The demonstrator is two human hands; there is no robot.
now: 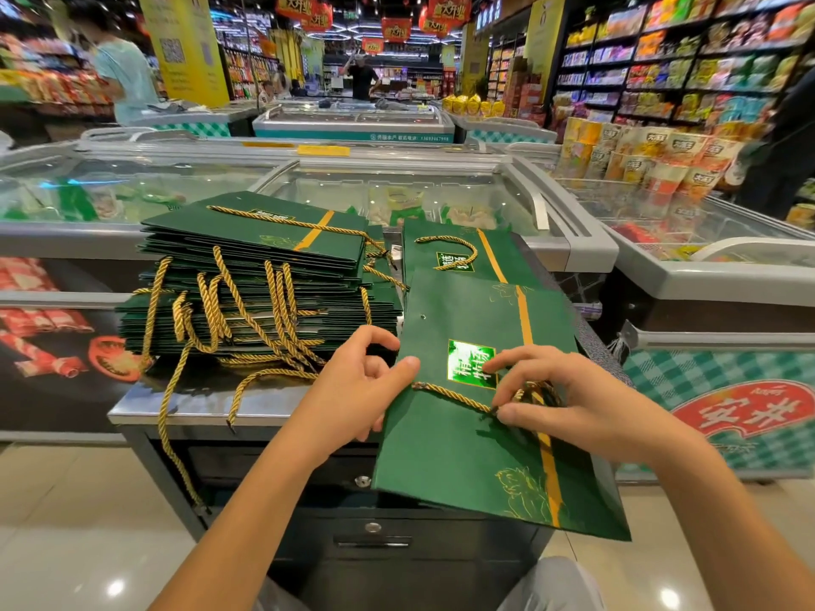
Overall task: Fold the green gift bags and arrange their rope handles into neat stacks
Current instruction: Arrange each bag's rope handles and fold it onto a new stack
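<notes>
A flat green gift bag (458, 452) lies tilted over the front right of the metal cabinet top (207, 405). My left hand (357, 381) grips its left edge, thumb on top. My right hand (569, 399) pinches the bag's gold rope handle (454, 396) near the shiny green label. Another flat bag (458, 253) lies behind it with its handle looped on top. To the left stands a tall stack of folded green bags (247, 275), several gold ropes hanging loose over its front.
Glass-topped chest freezers (397, 191) run behind and to the right of the cabinet. Dark drawers (375, 540) sit under the top. Snack shelves (661, 72) fill the right side. People stand far off at the back and at the left.
</notes>
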